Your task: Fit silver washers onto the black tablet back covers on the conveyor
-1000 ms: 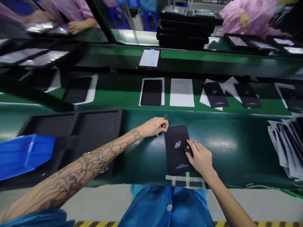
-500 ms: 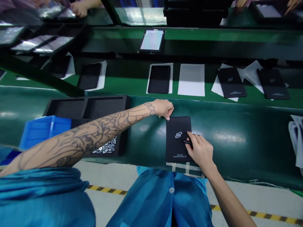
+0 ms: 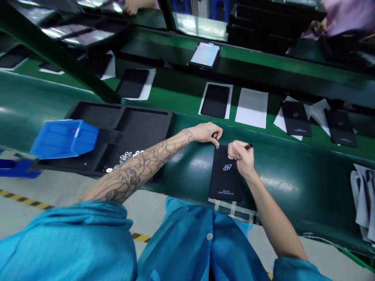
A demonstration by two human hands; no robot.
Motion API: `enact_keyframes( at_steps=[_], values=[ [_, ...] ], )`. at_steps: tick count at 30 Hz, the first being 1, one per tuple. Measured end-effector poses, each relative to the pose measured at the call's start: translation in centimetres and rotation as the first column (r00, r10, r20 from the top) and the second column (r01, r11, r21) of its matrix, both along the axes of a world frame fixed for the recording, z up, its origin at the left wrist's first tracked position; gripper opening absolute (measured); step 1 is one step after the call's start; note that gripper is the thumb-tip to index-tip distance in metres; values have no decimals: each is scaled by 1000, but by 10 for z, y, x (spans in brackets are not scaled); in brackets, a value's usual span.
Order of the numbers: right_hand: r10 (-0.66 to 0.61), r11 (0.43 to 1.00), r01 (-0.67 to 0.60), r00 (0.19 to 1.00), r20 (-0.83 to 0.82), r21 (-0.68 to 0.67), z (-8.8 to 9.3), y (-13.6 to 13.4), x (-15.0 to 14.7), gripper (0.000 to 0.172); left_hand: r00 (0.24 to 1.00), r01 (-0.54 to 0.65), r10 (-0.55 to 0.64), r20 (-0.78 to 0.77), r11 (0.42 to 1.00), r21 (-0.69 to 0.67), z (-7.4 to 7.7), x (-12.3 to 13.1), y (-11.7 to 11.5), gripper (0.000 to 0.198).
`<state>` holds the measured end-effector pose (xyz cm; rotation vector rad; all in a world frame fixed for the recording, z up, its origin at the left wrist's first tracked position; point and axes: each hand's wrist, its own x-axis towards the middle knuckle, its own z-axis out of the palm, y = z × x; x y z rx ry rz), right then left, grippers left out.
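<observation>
Pinched in left hand [image 3: 206,132]: small silver part [image 3: 217,146], at top edge of black tablet [image 3: 225,175]. Pinched in right hand [image 3: 241,154]: black pen [image 3: 248,146], raised off tablet. Remaining in foam tray [image 3: 137,121]: washers [image 3: 125,156].

I'm wearing a teal-blue smock [image 3: 205,249] of thin, slightly shiny fabric, fastened down the front with a round, pale button [image 3: 209,236]. Its left sleeve [image 3: 79,238] gathers in loose, soft folds, and its right sleeve [image 3: 295,271] ends in a wide cuff. My left forearm [image 3: 131,175] carries a dark line-work tattoo [image 3: 152,164] of looping, vein-like curves that runs to the wrist. My right forearm [image 3: 275,214], left hand [image 3: 206,132] and right hand [image 3: 241,158] are bare.
</observation>
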<state>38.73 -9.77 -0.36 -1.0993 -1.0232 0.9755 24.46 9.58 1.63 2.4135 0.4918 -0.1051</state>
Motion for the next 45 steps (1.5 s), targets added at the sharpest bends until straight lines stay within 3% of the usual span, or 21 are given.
enact_keyframes(
  at_steps=[2,3,5,6,8,10,12,20,25,27,31,35,38,41,45],
  values=[
    [42,999,-39,994,-105,32,-2,36,-14,64,935,-213,208,287,977,-11,-2,-45,-13,23],
    [27,999,-21,992,-124,43,-5,50,-20,66,848,-374,345,403,927,-7,-2,-72,-21,23],
    [-39,998,45,993,-114,51,-11,65,-29,70,657,-664,562,503,747,31,1,-131,-38,25],
    [-62,997,67,993,-95,45,-14,69,-31,72,613,-745,621,489,661,93,2,-161,-45,25],
    [-66,997,68,996,-59,28,-17,70,-35,74,616,-786,691,379,569,241,3,-215,-57,26],
    [-20,1000,21,999,-34,20,-18,69,-37,74,648,-752,730,217,566,338,1,-255,-65,29],
    [16,1000,-16,1000,2,17,-18,67,-40,74,662,-718,744,90,595,361,-4,-278,-69,31],
    [-24,999,18,985,173,35,-21,57,-47,69,740,-650,672,25,706,283,-10,-280,-69,38],
    [-5,999,-4,983,185,47,-22,55,-46,65,724,-611,688,-38,666,428,-8,-289,-78,39],
    [-12,998,0,979,202,59,-24,54,-45,64,737,-586,674,-52,675,448,-9,-292,-80,38],
    [12,994,-34,975,221,99,-31,52,-43,60,745,-581,660,-102,715,389,-13,-293,-78,36],
    [47,989,-76,975,216,125,-33,52,-44,58,739,-641,668,-85,737,214,-13,-292,-76,41],
    [53,992,-79,969,241,102,-31,52,-45,59,708,-686,704,-51,703,186,-6,-291,-78,46],
    [23,997,-41,959,281,59,-28,53,-47,62,639,-741,769,20,609,284,6,-283,-82,44],
    [-14,998,-3,954,300,57,-25,54,-55,65,552,-805,828,100,498,321,16,-244,-86,38]
  ],
)
